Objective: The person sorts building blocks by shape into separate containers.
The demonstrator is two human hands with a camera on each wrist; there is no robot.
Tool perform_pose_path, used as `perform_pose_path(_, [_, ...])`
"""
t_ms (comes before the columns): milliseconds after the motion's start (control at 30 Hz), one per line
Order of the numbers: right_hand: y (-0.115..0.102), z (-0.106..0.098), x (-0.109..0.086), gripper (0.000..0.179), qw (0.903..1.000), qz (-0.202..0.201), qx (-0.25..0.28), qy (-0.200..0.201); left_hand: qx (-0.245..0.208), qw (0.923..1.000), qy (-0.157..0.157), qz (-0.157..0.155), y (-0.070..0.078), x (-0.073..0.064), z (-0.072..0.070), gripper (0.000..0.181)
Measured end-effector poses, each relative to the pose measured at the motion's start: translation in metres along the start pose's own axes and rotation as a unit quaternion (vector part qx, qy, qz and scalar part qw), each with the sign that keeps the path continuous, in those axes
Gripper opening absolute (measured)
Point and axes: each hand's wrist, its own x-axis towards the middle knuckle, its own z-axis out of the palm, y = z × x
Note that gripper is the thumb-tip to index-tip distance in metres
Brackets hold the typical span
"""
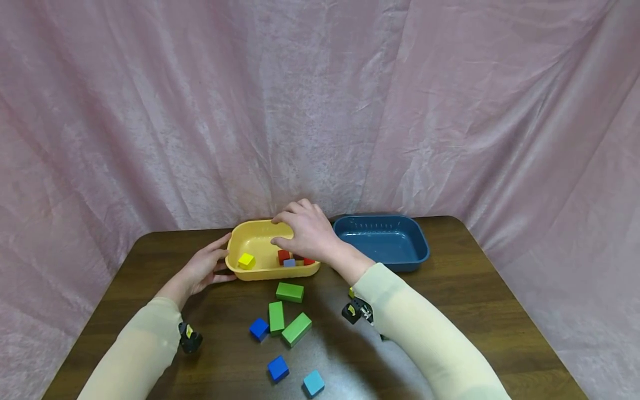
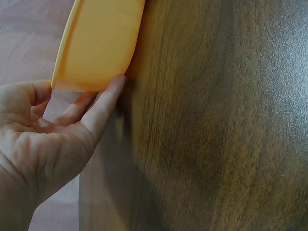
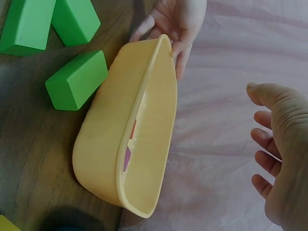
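Note:
A yellow plastic tub (image 1: 272, 274) stands near the table's far edge. At its left end my left hand (image 1: 204, 268) holds it, one digit up at the rim and other fingertips low against the outer wall. Over the tub's right half hovers my right hand (image 1: 312, 230), fingers spread and loosely bent, nothing between them. A yellow cube (image 1: 246, 261) lies inside at the left. Further right in the tub are a red block (image 1: 283, 256), a purple block (image 1: 289, 263) and another red piece (image 1: 309, 261), partly hidden by the right hand and the tub wall.
A dark blue tub (image 1: 382, 244) stands to the right. In front of the yellow tub lie green blocks (image 1: 289, 292), two blue cubes (image 1: 278, 369) and a light blue cube (image 1: 313, 384). Behind the table hangs a pink curtain (image 1: 320, 111). My right sleeve (image 1: 420, 328) covers part of the table.

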Motion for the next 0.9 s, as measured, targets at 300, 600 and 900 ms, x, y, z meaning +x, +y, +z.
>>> perform_pose_path(300, [-0.003,-0.005,-0.003,0.040,0.9998,-0.018,0.004,0.011,0.001,1.0000,0.003,-0.003,-0.001,0.000,-0.002,0.061])
perform_pose_path(600, [-0.004,-0.012,-0.011,0.040,0.9989,-0.043,-0.004,0.020,0.003,1.0000,0.001,-0.001,0.000,-0.001,-0.003,0.061])
perform_pose_path(900, [-0.004,-0.018,-0.022,0.034,0.9954,-0.083,-0.002,0.048,0.005,1.0000,0.001,0.004,-0.002,0.000,-0.004,0.061])
